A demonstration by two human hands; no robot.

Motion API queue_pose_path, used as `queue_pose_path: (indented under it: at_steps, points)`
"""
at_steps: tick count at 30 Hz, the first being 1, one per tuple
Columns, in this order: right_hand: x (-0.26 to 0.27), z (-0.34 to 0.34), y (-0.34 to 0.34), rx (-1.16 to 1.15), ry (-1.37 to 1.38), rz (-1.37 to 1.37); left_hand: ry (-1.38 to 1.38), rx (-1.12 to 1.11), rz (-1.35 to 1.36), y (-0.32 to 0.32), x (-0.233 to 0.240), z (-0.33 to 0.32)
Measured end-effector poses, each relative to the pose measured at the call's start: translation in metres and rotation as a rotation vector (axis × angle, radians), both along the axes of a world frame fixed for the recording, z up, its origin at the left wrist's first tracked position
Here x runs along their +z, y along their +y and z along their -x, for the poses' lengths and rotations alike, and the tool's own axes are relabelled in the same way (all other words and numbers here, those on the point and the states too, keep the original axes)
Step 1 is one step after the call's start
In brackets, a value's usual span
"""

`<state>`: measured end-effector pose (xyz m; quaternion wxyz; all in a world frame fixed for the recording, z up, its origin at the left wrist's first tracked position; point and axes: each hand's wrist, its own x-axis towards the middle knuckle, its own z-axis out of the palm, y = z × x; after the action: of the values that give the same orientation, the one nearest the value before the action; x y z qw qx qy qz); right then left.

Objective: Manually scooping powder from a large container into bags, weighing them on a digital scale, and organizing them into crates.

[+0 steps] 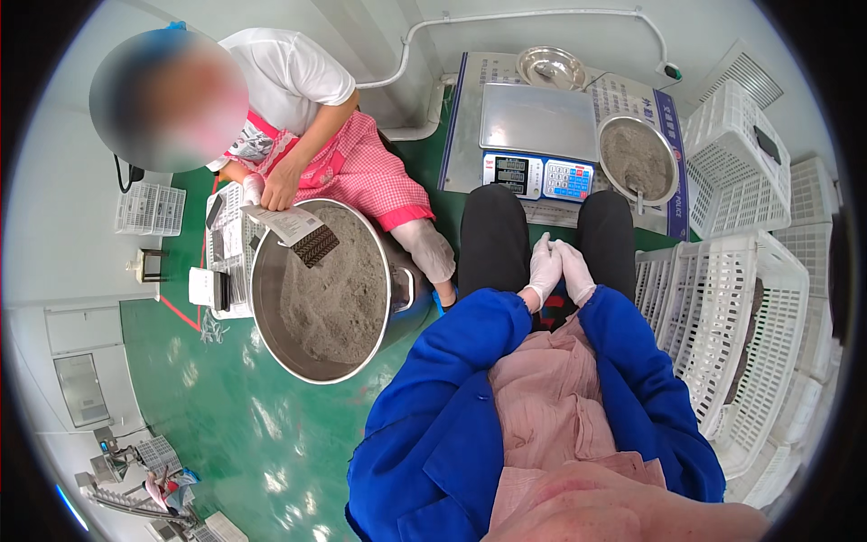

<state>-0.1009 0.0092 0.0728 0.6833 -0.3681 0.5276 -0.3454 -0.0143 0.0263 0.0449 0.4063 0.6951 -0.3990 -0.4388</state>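
My left hand (pixel 544 272) and my right hand (pixel 574 269), both in thin white gloves, rest together between my knees. Their fingertips touch, the fingers lie close together, and I see nothing held in either. The palms are turned out of sight. Beyond my knees stands a digital weighing scale (pixel 538 122) with a bare steel platform and a blue-and-white keypad. To its right is a steel bowl (pixel 637 159) of grey powder, a metal scoop (pixel 637 193) standing in it. Another steel bowl (pixel 551 68) sits behind the scale.
On the left, a co-worker (pixel 305 135) holds a printed packet (pixel 294 227) over a large steel drum (pixel 389 318) of grey powder (pixel 332 291). Beside it, a white crate (pixel 234 271) carries stacked packets. White plastic baskets (pixel 765 359) crowd my right side. Green floor (pixel 223 420) stretches left.
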Motion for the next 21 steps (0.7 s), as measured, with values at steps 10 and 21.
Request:
queue_pose_path:
  at_steps: [10, 21]
  points:
    - [-0.006, -0.001, 0.001, -0.007, -0.027, -0.083, -0.022, 0.023, 0.1, 0.004, 0.012, -0.003]
    - [-0.002, 0.004, 0.005, 0.043, -0.003, -0.143, -0.25, -0.031, 0.265, 0.008, 0.026, -0.003]
